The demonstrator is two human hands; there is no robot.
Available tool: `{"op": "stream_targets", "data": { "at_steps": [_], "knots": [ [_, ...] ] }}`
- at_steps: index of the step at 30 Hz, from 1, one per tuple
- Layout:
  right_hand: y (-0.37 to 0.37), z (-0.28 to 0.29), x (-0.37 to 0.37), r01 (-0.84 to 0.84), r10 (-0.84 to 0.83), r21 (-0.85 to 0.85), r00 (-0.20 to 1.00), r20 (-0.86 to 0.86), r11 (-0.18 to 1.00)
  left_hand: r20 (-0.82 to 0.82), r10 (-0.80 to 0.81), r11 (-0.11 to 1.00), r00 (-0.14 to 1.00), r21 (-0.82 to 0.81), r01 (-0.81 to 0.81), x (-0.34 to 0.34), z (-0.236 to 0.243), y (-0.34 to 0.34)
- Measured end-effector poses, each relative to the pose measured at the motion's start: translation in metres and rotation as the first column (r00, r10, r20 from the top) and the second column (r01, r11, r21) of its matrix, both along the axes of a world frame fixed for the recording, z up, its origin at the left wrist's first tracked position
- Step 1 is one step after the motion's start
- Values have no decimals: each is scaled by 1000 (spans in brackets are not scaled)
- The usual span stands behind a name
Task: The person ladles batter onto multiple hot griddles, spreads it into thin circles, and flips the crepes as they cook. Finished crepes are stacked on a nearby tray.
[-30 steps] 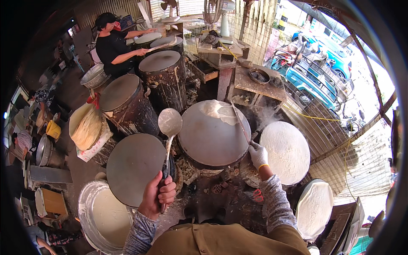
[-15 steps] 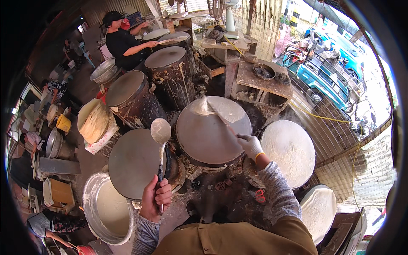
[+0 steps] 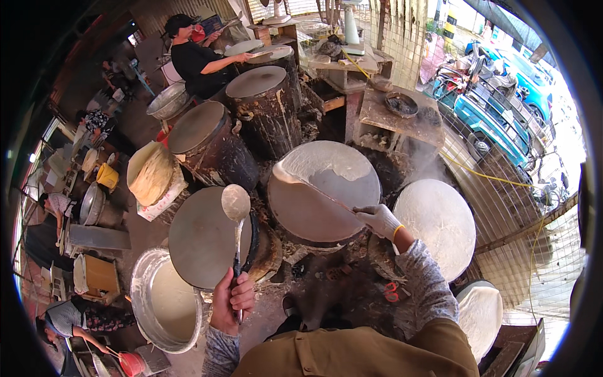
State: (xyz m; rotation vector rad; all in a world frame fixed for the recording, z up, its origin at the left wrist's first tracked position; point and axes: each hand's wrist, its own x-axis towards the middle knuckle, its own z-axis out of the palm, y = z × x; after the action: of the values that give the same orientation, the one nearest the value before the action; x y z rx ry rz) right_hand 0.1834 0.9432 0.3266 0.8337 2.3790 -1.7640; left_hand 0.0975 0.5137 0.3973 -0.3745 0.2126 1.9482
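My left hand [image 3: 231, 298] is closed round the dark handle of a ladle [image 3: 236, 202], held upright with its batter-smeared bowl over the edge of the left griddle [image 3: 196, 242]. My right hand [image 3: 379, 220], in a white glove, grips a long, thin-handled spreader [image 3: 326, 193]. Its far end touches the left rim of the middle round griddle [image 3: 314, 220]. White batter [image 3: 336, 157] covers the far part of that griddle in a curved band, while its near part shows bare grey. Pale batter [image 3: 173, 301] fills part of a large metal basin [image 3: 142, 286] at my lower left.
To the right, another griddle carries a white batter sheet [image 3: 436, 229]; a further pale sheet [image 3: 478, 320] lies nearer me. Flat cooked sheets [image 3: 151, 174] are stacked at left. Drum stoves [image 3: 264, 119] stand beyond, where a person [image 3: 198, 63] works. Wire mesh walls the right side.
My right hand has swept the spreader's end leftward along the far side of the middle griddle, and the batter now covers a wider band. My left hand still holds the ladle upright.
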Motion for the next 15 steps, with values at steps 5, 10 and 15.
{"op": "stream_targets", "data": {
  "at_steps": [5,10,15],
  "knots": [
    [44,-12,-13,146,-155,-96,984,-91,985,-9,20,999,1000,-44,-20,3,-1,1],
    [23,-15,-8,-58,61,-136,998,12,989,-40,-9,998,999,-68,6,2,-4,0],
    [49,-9,2,40,-42,-182,999,-9,982,-76,-2,998,997,-64,-3,7,-7,-3]
  ]
}}
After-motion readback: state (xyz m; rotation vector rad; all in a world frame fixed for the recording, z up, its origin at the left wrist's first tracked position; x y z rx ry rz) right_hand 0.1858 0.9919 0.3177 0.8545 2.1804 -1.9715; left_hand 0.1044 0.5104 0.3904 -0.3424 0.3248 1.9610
